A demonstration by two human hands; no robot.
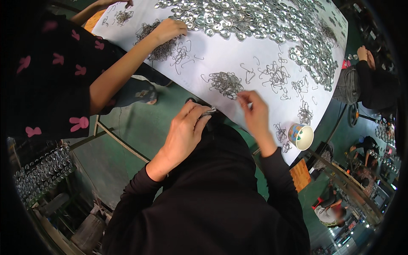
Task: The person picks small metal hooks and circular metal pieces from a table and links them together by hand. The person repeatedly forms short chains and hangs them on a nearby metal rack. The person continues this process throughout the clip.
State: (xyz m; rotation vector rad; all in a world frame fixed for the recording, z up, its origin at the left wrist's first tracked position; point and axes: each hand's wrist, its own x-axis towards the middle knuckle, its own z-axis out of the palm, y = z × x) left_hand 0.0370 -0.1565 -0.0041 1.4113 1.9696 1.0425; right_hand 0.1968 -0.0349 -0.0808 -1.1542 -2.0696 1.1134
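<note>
Silver metal pieces sit pinched in our left hand, just off the table edge. Our right hand is apart from it, thumb and fingertips close together; motion blur, so we can't tell if they grip anything. Key relation: the wire hook pile lies forward and left of our right fingertips, which are at its near right edge, so right is the nearer hand. Pile's long axis runs roughly left-right; single hooks point every way. Surface: white-topped table, loose hooks further right, paper cup near the corner, silver discs massed at the back. Left: a co-worker's hand at another hook heap. Green floor below; more people off right.
</note>
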